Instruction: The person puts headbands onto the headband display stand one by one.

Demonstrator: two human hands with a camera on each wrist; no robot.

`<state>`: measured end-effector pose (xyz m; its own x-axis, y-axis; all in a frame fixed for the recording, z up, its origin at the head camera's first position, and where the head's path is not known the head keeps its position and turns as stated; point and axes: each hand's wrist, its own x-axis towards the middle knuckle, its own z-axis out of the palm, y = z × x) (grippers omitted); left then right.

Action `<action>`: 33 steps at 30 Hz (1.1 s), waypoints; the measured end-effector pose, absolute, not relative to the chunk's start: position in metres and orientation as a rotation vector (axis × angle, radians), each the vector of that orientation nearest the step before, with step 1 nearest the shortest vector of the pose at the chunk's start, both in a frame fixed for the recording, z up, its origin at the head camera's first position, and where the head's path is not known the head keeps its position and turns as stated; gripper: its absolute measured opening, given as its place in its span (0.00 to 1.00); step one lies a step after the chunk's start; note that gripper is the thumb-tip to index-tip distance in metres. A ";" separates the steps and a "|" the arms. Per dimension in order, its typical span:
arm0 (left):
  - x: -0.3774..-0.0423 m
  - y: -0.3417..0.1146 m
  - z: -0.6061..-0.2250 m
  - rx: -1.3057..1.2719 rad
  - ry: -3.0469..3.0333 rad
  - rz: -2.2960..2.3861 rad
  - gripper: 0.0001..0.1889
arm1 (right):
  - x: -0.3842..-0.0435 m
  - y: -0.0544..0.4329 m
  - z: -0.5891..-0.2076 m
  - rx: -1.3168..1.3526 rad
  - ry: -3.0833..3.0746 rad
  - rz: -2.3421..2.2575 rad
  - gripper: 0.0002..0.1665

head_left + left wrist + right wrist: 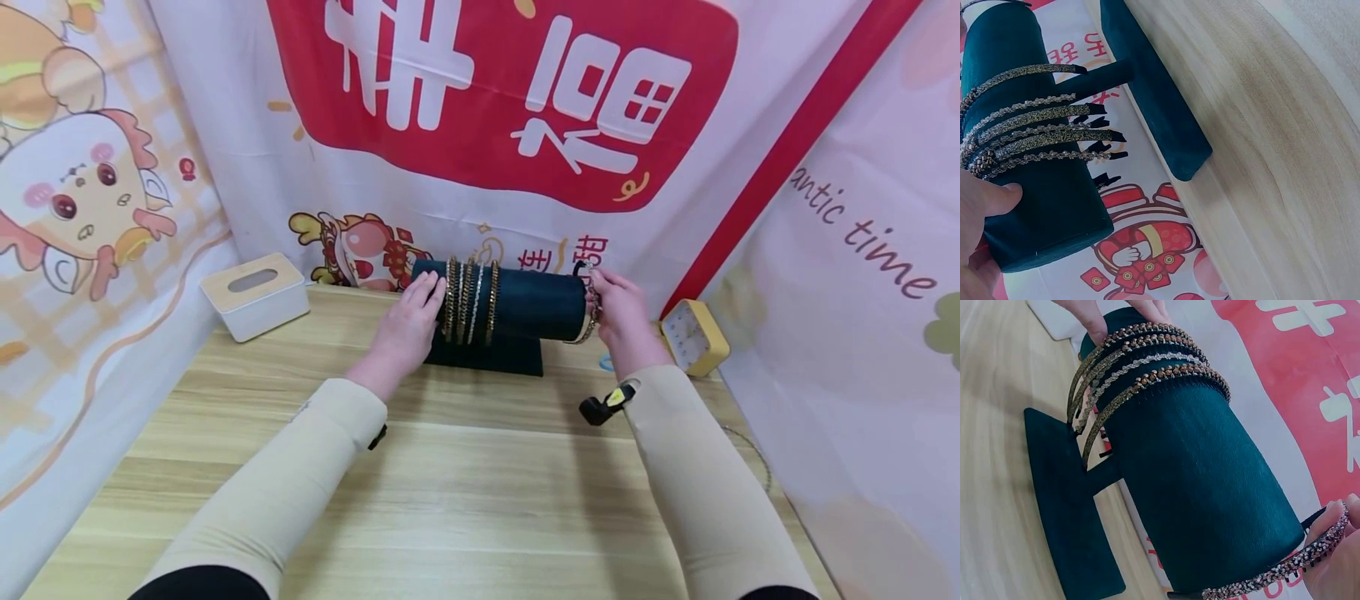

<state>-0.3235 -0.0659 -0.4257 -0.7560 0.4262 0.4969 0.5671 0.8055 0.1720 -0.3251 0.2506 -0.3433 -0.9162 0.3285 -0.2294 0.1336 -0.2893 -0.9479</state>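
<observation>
A dark green velvet headband stand (536,304) has a horizontal roll on a flat base. Several beaded headbands (1166,375), gold-brown and silver, circle its left part side by side. My left hand (408,325) grips the roll's left end, its thumb (1007,197) against the velvet beside the headbands. At the roll's right end, my right hand (624,312) pinches a glittery beaded headband (1272,574) by one side. That headband lies around the rim of the right end, apart from the others. Part of its far side is hidden behind the roll.
On the wooden table (465,500), a white tissue box (262,304) with a wooden lid stands at the back left. A yellow clock (693,337) is at the back right. A thin beaded band (753,450) lies by the right edge. Printed curtains hang close behind.
</observation>
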 end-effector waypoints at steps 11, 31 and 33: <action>-0.325 -0.065 -0.427 -0.749 -2.524 -0.432 0.32 | -0.336 0.229 -0.343 -0.536 -2.190 1.914 0.28; -0.321 -0.065 -0.422 -0.718 -2.553 -0.413 0.31 | -0.300 0.252 -0.360 0.681 -2.880 0.395 0.54; -0.319 -0.064 -0.421 -0.724 -2.555 -0.406 0.31 | -0.300 0.255 -0.367 0.712 -2.860 0.313 0.52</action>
<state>-0.3190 -0.0636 -0.4209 -0.7601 0.4202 0.4956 0.5531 0.8187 0.1542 -0.3003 0.2551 -0.3665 -0.8697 -0.4413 0.2211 -0.4787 0.8633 -0.1599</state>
